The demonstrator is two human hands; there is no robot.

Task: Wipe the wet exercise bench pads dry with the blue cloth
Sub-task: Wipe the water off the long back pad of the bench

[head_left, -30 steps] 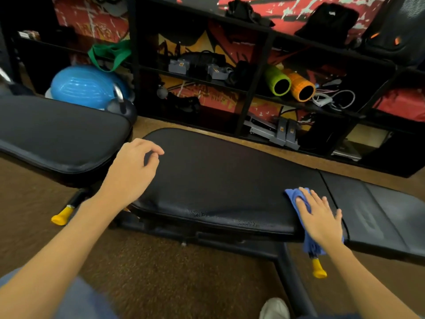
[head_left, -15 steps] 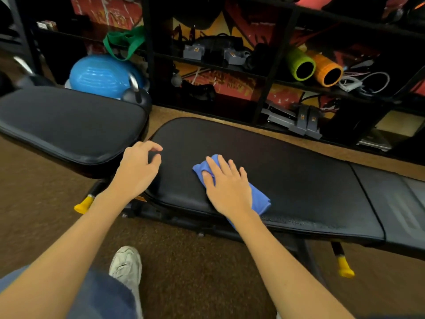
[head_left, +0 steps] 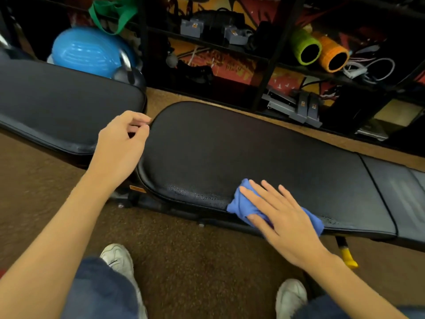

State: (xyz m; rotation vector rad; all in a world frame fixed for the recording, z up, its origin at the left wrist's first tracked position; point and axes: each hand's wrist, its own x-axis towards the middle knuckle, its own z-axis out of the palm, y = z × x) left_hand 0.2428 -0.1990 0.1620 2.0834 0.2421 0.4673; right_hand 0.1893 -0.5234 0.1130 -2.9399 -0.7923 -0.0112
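A long black bench pad (head_left: 241, 153) runs across the middle of the view, with water droplets beading along its near edge. My right hand (head_left: 276, 215) lies flat with straight fingers on the bunched blue cloth (head_left: 243, 206), pressing it onto the pad's near edge. My left hand (head_left: 119, 143) hovers at the pad's left end with fingers loosely curled, holding nothing. A second black pad (head_left: 59, 104) sits to the left, and a shorter seat pad (head_left: 400, 192) adjoins on the right.
A dark shelf unit (head_left: 276, 54) behind the bench holds green and orange foam rollers (head_left: 322, 51), cables and gear. A blue exercise ball (head_left: 89, 51) sits at back left. Brown carpet (head_left: 184, 261) covers the floor, with my white shoes near the bench and a yellow-tipped bench leg (head_left: 348, 259).
My right hand swept the cloth left along the pad, then came back right along the near edge. My left hand stayed at the pad's left end.
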